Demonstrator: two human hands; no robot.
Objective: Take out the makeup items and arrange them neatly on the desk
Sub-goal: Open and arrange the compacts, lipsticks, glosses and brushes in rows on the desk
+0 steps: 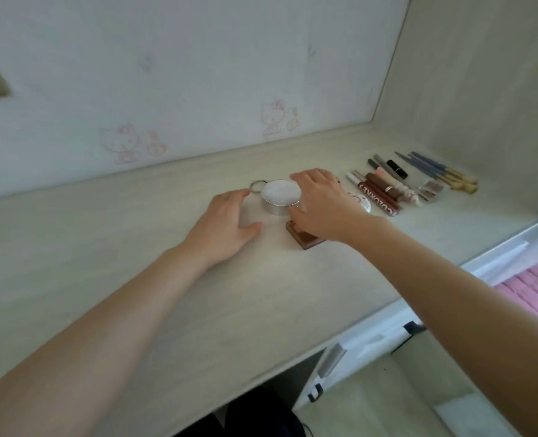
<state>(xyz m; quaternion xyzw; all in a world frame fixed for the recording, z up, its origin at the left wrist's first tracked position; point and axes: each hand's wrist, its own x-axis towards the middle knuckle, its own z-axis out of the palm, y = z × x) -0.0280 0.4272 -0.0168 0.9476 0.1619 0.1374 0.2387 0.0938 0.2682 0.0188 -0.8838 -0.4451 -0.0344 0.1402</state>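
Silver jar (280, 197) gripped by right hand (321, 206); left hand (226, 223) flat, empty. Slide jar right, beside tubes (378, 193).

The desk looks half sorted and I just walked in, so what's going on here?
A person is laying out makeup on the desk. The right hand curls round a round silver jar, over a brown compact. The left hand rests open on the desk beside it, near a metal ring. To the right, lip gloss tubes and blue-handled brushes already lie in a row.
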